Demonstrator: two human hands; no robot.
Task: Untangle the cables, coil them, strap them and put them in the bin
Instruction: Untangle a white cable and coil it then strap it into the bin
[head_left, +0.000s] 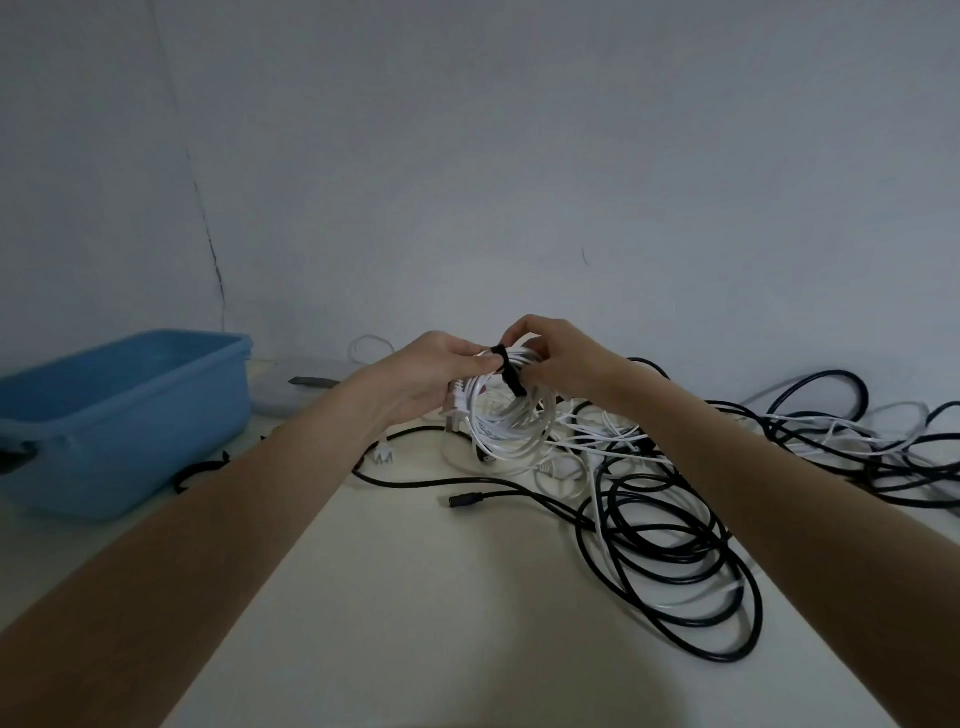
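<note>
A coil of white cable (511, 423) hangs above the table between both hands. My left hand (421, 376) grips the coil's top left side. A black strap (508, 371) wraps over the top of the coil, and my right hand (558, 358) pinches it there, with its loose end hanging inside the loop. The blue bin (124, 415) stands at the left of the table. A tangle of black and white cables (675, 519) lies on the table to the right, under my right forearm.
More black straps (200, 470) lie beside the bin's near corner. A grey flat lid or tray (296, 387) sits behind the bin by the wall. A black cable with a plug (462, 501) runs across the table's middle. The wall stands close behind.
</note>
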